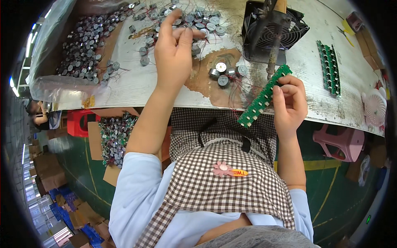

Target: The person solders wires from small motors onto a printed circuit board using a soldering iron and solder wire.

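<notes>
Green circuit strip (264,96) pinched in the right hand (291,99), round metal parts (189,17) at the left hand (175,51)

Checked apron (225,194) comes nearest, well in front of the black fan (258,25). Next, below the table (306,89) and left of the fan, one open cardboard box (95,140) holds a mixed heap of small parts (115,138), too many to count. Two stools stand low, a red stool (80,124) left of the fan and a pink stool (341,138) right of it.

In front of the fan, the right thumb and fingers pinch the one held strip near its upper end, its lower end past the table edge. Just left of it sits a cluster of about five wired parts (223,81). One soldering iron (273,56) stands before the fan, hiding some of its grille.

Left of the fan, the left hand has its fingers spread over scattered round parts; whether it grips one, I cannot tell. Further left, a plastic-lined tray (53,89) holds dozens more.

Right of the fan lie two more strips (329,68), one small pale fan (375,106) and one pair of pliers (346,37).
</notes>
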`<action>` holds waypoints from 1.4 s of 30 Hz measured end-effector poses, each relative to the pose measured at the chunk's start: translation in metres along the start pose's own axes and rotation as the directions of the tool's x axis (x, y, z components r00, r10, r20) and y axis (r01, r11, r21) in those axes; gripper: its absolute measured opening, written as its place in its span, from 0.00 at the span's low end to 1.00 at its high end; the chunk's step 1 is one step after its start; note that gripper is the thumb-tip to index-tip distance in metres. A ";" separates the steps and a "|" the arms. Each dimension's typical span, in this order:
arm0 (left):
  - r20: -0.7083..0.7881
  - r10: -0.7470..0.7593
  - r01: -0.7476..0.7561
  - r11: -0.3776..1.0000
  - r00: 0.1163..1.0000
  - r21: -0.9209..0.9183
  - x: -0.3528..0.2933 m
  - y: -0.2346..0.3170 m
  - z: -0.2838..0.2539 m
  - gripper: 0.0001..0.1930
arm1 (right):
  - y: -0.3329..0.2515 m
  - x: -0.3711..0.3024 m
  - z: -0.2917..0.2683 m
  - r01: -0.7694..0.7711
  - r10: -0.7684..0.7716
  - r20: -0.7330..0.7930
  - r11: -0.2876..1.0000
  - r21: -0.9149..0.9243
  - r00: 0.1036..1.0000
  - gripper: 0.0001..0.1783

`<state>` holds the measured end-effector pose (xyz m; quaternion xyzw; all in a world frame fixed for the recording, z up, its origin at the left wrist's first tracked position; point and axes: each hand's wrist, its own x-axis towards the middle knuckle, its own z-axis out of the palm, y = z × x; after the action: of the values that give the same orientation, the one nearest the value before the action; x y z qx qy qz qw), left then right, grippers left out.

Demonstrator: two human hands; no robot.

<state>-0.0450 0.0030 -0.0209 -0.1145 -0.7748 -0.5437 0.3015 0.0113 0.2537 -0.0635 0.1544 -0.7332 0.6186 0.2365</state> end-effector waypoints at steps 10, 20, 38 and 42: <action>0.444 -0.441 0.524 0.848 0.780 -0.077 -0.034 0.045 0.002 0.08 | -0.004 0.001 -0.003 0.023 -0.029 0.055 0.995 0.102 0.998 0.05; 0.618 -0.550 0.800 0.552 0.562 -0.235 -0.047 0.061 0.038 0.08 | -0.012 -0.001 0.005 0.068 -0.071 0.061 0.996 0.053 0.996 0.05; 0.292 -0.077 0.092 0.995 0.953 -0.037 -0.047 0.048 0.051 0.03 | -0.018 0.005 0.000 0.042 -0.046 0.061 0.997 0.062 0.997 0.04; 0.212 -0.194 0.190 0.981 0.958 0.038 -0.037 0.057 0.046 0.05 | -0.013 0.003 -0.001 0.043 -0.045 0.051 0.998 0.034 0.998 0.04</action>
<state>-0.0024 0.0721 -0.0092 -0.0940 -0.8150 -0.5481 0.1630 0.0160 0.2525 -0.0509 0.1905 -0.7253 0.6208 0.2284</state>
